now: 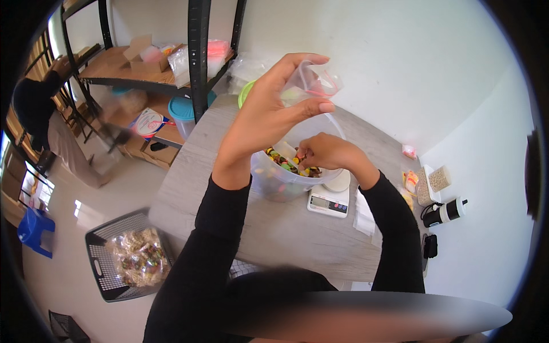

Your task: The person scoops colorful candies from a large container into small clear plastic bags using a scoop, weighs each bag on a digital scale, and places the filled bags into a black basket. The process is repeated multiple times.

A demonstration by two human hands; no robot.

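My left hand is raised over the table, its thumb and fingers spread inside or around the mouth of a clear plastic zip bag with a red seal line. Below it, my right hand reaches into a large translucent plastic tub. Its fingers are around what looks like a clear scoop among small multicoloured pieces in brown, yellow, green and red. A white digital kitchen scale sits beside the tub, partly behind it.
Flat clear bags lie right of the scale. By the wall are a tumbler and a container of pale balls. A black shelf stands left; a crate with filled bags is on the floor. A person bends at far left.
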